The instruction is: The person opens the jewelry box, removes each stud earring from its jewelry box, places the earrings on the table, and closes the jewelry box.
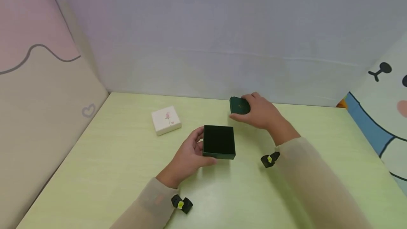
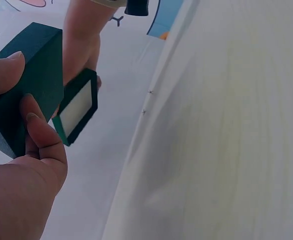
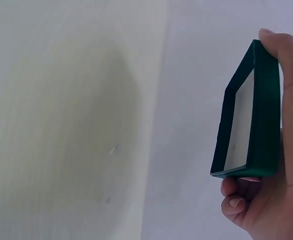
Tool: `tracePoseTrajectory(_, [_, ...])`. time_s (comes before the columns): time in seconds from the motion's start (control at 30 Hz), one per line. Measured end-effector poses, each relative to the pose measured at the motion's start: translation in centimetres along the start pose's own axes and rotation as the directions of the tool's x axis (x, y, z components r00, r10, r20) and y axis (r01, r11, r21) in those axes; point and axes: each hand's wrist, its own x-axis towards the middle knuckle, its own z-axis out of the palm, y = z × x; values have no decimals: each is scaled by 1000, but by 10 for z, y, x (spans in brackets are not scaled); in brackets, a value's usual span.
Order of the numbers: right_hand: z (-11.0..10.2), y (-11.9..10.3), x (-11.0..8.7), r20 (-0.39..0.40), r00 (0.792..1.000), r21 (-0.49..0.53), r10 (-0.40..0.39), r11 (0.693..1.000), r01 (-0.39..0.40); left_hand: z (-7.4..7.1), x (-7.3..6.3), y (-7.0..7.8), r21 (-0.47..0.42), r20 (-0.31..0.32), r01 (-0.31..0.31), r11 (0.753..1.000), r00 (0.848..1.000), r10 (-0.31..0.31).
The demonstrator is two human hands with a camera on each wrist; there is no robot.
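Note:
My left hand [image 1: 189, 152] grips a dark green box base [image 1: 218, 140] by its left side, thumb along the near edge. Its black inside faces up in the head view. In the left wrist view the base's green outside [image 2: 44, 65] shows between thumb and curled fingers. Farther back and to the right, my right hand [image 1: 259, 111] holds a green box lid [image 1: 239, 105] with a small mark on top. From the right wrist view, the lid's white inside [image 3: 241, 120] is visible, with thumb and fingers at opposite edges. Lid and base are apart, both raised over the table.
On the pale yellow-green table [image 1: 111, 151], a white box [image 1: 166, 120] with a pink flower print sits left of the hands. A pale backdrop [image 1: 203, 38] rises behind the table's back edge, with printed panels at both sides.

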Motion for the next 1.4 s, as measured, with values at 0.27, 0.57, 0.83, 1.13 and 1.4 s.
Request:
tracePoseTrajectory(0.27, [-15, -29, -26, -96, 995, 170, 11, 985, 5, -3, -1, -1, 1, 11, -6, 1000, 1000, 6])
tracePoseTrajectory(0.57, [-17, -46, -55, -143, 990, 262, 6, 965, 32, 0, 0, 0, 6, 8, -9, 1000, 1000, 9])
tracePoseTrajectory(0.83, [-5, -59, -70, -144, 989, 303, -14, 951, 57, 0, 0, -1, 8, 12, -12, 1000, 1000, 12])
tracePoseTrajectory(1.13, [-2, -73, -85, -161, 987, 273, -5, 961, 49, -1, -1, -3, 8, 27, -17, 1000, 999, 17])
tracePoseTrajectory(1.4, [12, -92, -93, -212, 976, 205, -49, 974, 94, -5, -5, -5, 39, 12, -23, 999, 1000, 22])
